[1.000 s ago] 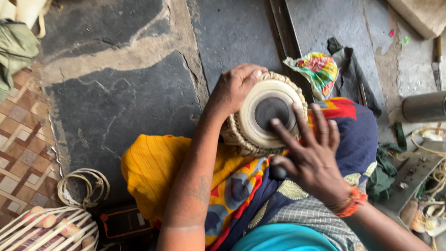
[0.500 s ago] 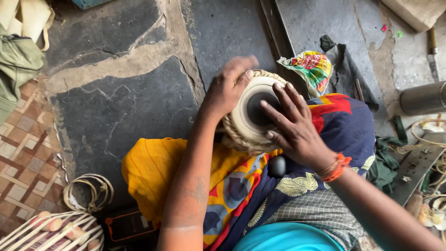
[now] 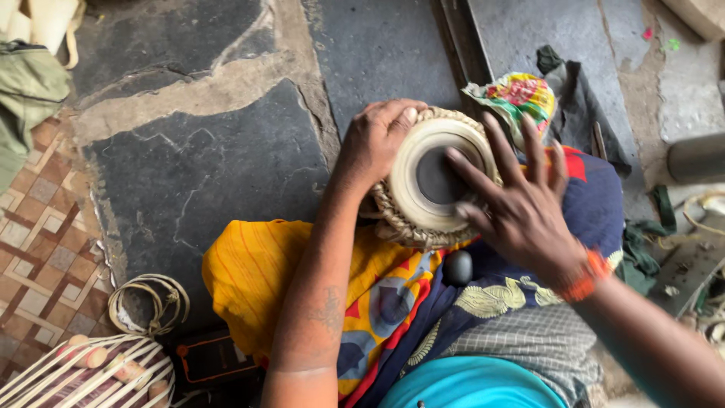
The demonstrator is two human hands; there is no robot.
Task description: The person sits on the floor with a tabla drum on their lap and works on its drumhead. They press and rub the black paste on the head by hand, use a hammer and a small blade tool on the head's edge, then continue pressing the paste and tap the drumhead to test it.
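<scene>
A small hand drum (image 3: 420,189) with a pale skin head, a black centre spot and a braided rim rests tilted on my lap, on a yellow, red and blue patterned cloth (image 3: 257,272). My left hand (image 3: 375,140) grips the drum's upper left rim. My right hand (image 3: 521,204) lies spread over the head, fingers apart, fingertips touching the black spot and the pale skin. A small dark round object (image 3: 457,267) lies on the cloth just below the drum.
Dark cracked stone slabs (image 3: 204,166) make up the floor. A second drum with laced straps (image 3: 83,374) and a coil of cord (image 3: 147,302) sit at lower left. A bright crumpled cloth (image 3: 521,94), dark rags and metal parts lie at right.
My right hand has slid from beside the drum up onto its head, fingers now spread across it. The left hand keeps its grip on the rim.
</scene>
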